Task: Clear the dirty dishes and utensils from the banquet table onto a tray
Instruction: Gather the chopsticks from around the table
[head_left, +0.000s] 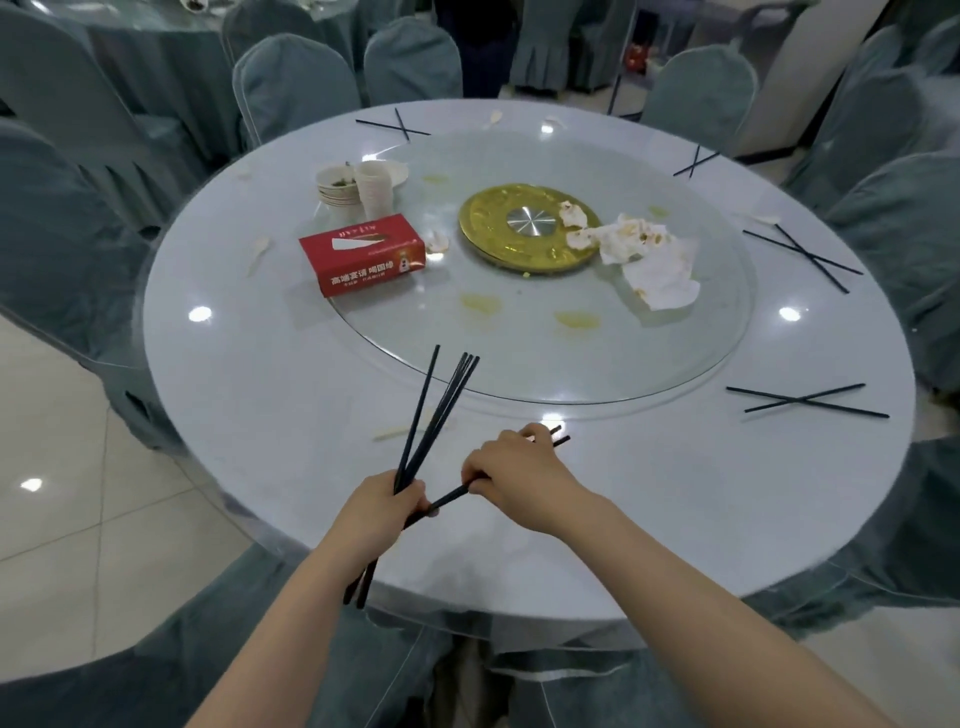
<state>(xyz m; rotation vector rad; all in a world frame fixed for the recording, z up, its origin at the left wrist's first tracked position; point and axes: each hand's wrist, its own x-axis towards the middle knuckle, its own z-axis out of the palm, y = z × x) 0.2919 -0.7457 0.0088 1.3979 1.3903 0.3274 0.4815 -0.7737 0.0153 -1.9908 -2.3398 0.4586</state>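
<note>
I see a big round table (291, 374) with a pale top, and soft green chairs (296, 88) stand all around it. I use the table's near edge, the side by me, as my marker. On the table sits a wide round glass turntable (519, 358), farther in from that edge. In its middle is a gold disc (488, 228). Dirty white napkins (649, 254) lie on the disc's right side and spill onto the glass. A red tissue box (363, 254) sits left of the disc. Behind the box are a stack of small bowls (337, 189) and a stack of white cups (375, 187), touching each other.

Close to the near edge, my left hand (382, 506) grips a bunch of black chopsticks (441, 400). Their tips fan up toward the glass. My right hand (511, 478) is just beside it, fingers curled around another pair of chopsticks (449, 500) that lies low over the table.

More crossed chopsticks lie on the table: one pair at the right (805, 400), one farther back on the right (802, 254), one at the far right (695, 162), and one at the far side (397, 124).
</note>
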